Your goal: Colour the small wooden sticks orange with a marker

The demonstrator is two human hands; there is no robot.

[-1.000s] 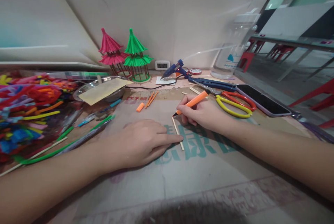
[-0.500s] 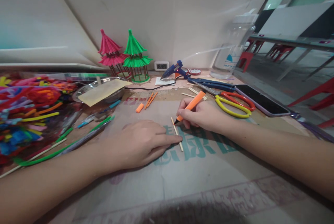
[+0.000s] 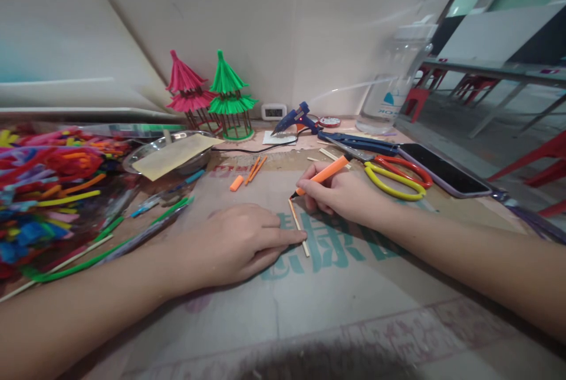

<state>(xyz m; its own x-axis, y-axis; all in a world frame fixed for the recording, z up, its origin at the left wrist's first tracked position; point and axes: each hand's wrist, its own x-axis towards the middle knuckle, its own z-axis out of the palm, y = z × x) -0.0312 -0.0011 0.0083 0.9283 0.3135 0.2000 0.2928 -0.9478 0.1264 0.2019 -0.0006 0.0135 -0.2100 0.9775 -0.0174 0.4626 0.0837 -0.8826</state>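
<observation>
A thin wooden stick (image 3: 297,224) lies on the cardboard sheet (image 3: 336,303) in the middle of the table. My left hand (image 3: 236,241) lies flat on the cardboard, and its fingertips press the near end of the stick. My right hand (image 3: 342,194) grips an orange marker (image 3: 322,175) like a pen. The marker's dark tip touches the far end of the stick. An orange cap (image 3: 236,183) and two short orange sticks (image 3: 256,169) lie behind my left hand.
Pipe cleaners (image 3: 44,185) pile up at the left, beside a metal bowl (image 3: 170,156). Pink (image 3: 189,92) and green (image 3: 230,92) pagoda models stand by the wall. A glue gun (image 3: 295,118), scissors (image 3: 395,176), a phone (image 3: 444,169) and a water bottle (image 3: 398,82) sit at the right.
The marker tip went down along the stick toward me half a second ago and is now back at the stick's far end. My left hand stayed on the stick.
</observation>
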